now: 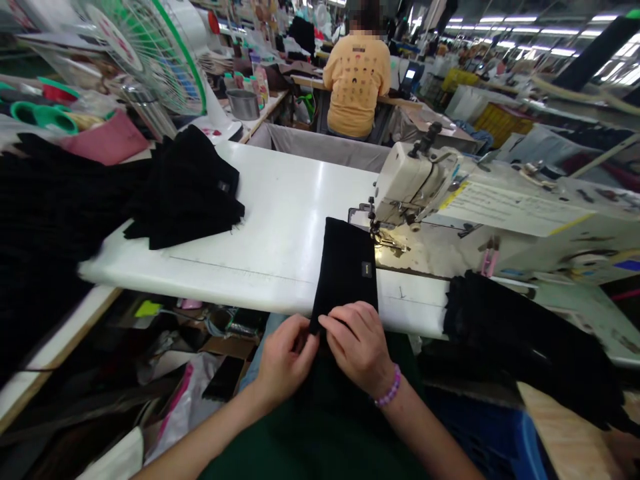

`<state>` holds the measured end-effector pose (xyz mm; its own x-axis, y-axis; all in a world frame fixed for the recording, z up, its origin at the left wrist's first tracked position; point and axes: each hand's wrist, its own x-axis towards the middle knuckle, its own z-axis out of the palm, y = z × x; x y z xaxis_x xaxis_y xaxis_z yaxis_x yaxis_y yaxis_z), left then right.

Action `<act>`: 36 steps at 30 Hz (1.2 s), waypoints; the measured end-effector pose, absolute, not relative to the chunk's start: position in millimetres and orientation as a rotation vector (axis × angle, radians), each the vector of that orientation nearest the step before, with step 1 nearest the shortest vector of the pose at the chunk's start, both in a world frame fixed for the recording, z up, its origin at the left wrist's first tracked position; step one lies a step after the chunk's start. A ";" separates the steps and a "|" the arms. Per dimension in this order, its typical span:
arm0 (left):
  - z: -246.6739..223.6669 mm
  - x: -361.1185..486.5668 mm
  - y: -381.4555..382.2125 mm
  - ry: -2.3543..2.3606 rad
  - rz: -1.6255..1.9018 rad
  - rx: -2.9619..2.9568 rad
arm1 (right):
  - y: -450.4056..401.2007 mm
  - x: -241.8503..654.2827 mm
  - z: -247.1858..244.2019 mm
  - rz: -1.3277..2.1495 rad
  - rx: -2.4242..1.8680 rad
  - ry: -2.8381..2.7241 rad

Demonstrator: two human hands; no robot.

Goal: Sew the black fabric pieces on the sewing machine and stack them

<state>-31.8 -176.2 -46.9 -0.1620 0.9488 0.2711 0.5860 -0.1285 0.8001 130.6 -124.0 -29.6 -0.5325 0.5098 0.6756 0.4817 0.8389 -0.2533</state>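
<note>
A black fabric piece [345, 267] with a small dark label lies over the front edge of the white sewing table [270, 220]. Its far right side reaches the needle area of the sewing machine [415, 187]. My left hand [287, 360] pinches the near left corner of the cloth between thumb and fingers. Beside it, my right hand [357, 343], with a purple bead bracelet at the wrist, grips the near edge, fingers closed. The cloth below the hands blends into dark green clothing, so its lower end is hard to make out.
Black fabric pieces [190, 187] are piled at the left. Another black stack [525, 347] hangs over the front edge at right, near pink-handled snips [490, 257]. A fan [150, 53] stands at back left. A person in an orange shirt [357, 80] sits ahead, facing away.
</note>
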 end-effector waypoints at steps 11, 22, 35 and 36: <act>-35.5 -28.2 -177.6 1.687 1.323 1.782 | -126.0 130.3 -26.6 0.099 -0.694 -2.202; -28.5 -25.0 -178.0 1.449 1.205 0.937 | -125.8 131.2 -25.7 0.061 -0.714 -2.206; -46.9 -29.4 -175.8 1.569 0.976 0.599 | -133.5 171.6 -44.2 1.269 -1.573 -1.233; -46.4 -28.1 -175.3 1.567 0.970 0.590 | -135.2 171.2 -43.9 1.389 -1.532 -1.153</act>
